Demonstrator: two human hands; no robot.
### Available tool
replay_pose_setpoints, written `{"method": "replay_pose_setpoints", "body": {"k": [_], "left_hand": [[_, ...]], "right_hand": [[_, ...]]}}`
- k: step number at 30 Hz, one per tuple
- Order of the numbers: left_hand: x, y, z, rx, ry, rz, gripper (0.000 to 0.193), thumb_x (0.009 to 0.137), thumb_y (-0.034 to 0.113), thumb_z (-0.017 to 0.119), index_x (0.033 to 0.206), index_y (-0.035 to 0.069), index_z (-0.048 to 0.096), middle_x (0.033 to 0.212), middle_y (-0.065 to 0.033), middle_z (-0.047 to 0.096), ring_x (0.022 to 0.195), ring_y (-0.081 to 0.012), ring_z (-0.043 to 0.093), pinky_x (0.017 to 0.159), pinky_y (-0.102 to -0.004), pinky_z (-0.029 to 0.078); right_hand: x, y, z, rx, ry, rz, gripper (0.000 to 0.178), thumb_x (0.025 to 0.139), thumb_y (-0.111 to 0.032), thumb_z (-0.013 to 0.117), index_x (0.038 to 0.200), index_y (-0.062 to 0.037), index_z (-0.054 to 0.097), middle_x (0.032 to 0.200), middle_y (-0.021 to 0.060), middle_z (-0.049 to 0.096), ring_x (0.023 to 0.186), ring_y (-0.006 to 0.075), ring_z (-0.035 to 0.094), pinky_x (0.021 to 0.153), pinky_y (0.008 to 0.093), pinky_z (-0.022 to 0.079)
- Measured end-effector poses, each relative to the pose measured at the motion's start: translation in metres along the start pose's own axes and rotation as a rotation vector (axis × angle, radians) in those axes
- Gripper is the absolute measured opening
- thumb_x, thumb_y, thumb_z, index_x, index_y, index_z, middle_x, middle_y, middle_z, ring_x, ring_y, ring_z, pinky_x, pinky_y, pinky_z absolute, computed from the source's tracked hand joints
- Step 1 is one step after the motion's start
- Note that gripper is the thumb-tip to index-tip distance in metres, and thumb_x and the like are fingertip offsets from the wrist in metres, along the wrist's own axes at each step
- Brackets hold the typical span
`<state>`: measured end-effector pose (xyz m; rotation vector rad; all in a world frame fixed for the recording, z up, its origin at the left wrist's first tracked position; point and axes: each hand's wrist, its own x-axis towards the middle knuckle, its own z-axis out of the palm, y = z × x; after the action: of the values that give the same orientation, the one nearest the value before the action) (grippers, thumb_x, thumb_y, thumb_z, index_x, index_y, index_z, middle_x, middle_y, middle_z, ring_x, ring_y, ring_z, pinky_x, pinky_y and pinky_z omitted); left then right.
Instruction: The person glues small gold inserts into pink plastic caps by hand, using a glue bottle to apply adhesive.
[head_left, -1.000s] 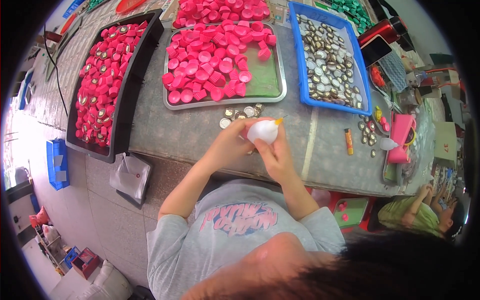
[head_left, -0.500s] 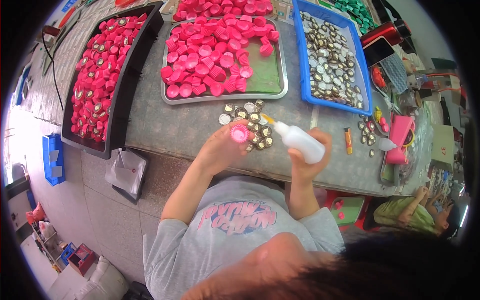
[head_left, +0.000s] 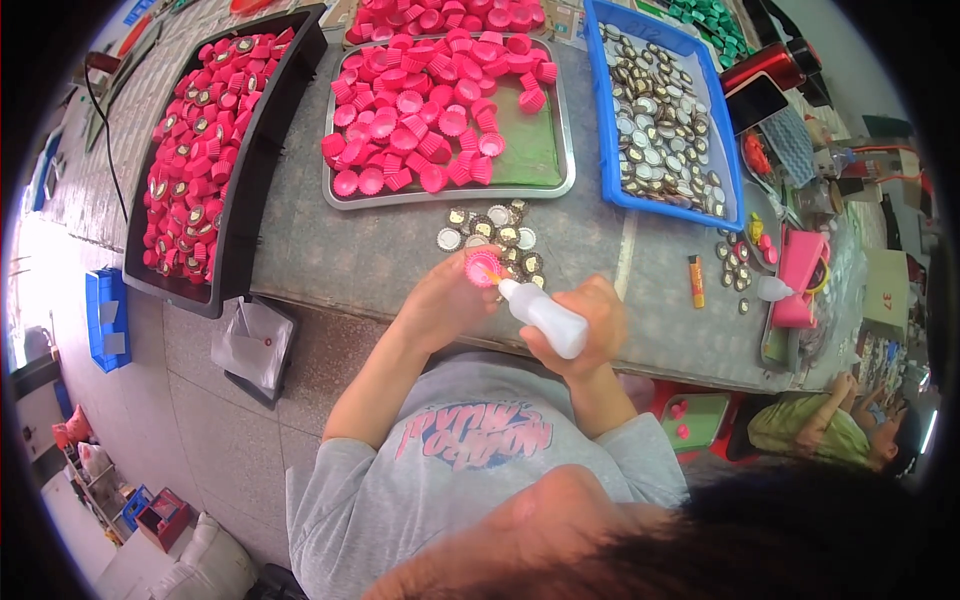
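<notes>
My left hand (head_left: 440, 308) pinches a small pink fluted cup (head_left: 481, 268), its open side turned up toward me. In my right hand (head_left: 592, 325) is a white squeeze bottle (head_left: 548, 322), tilted so that its yellow nozzle points into the cup. The nozzle tip is at or inside the cup's opening; whether it touches the bottom I cannot tell. Just beyond my left hand lies a small pile of round brown and gold caps (head_left: 508, 236), several showing white undersides. Part of that pile is hidden behind my fingers and the bottle.
A metal tray (head_left: 450, 199) of pink cups stands ahead, with a black bin (head_left: 232, 225) of filled pink cups to its left. To the right are a blue tray (head_left: 668, 213) of caps, a glue stick (head_left: 697, 282) and a pink pouch (head_left: 803, 280). A co-worker (head_left: 815, 425) sits at far right.
My right hand has moved left and lower, bringing the bottle's nozzle from beside the pile into the pink cup. My left hand has barely moved.
</notes>
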<state>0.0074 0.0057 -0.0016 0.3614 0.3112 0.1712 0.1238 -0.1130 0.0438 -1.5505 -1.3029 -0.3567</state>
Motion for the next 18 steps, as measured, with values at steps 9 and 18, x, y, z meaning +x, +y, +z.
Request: {"method": "replay_pose_setpoints", "body": {"k": [9, 18], "left_hand": [[0.0025, -0.0024, -0.0038, -0.088, -0.092, 0.031, 0.040, 0.086, 0.029, 0.042, 0.115, 0.001, 0.041, 0.098, -0.0125, 0.053, 0.085, -0.0175, 0.053, 0.074, -0.0289, 0.045], [-0.0013, -0.0001, -0.0024, 0.058, 0.058, 0.056, 0.038, 0.085, 0.030, 0.044, 0.111, 0.002, 0.044, 0.096, -0.0103, 0.055, 0.087, -0.0164, 0.054, 0.074, -0.0277, 0.045]], "right_hand": [[0.0007, 0.0015, 0.0068, -0.008, 0.009, -0.048, 0.035, 0.061, -0.031, 0.072, 0.075, -0.0063, 0.052, 0.059, 0.0030, 0.048, 0.045, 0.0185, 0.042, 0.038, 0.0282, 0.031], [0.0007, 0.0004, 0.0060, 0.022, -0.010, 0.006, 0.034, 0.060, -0.026, 0.073, 0.076, -0.0049, 0.051, 0.060, 0.0041, 0.049, 0.046, 0.0200, 0.042, 0.039, 0.0289, 0.032]]}}
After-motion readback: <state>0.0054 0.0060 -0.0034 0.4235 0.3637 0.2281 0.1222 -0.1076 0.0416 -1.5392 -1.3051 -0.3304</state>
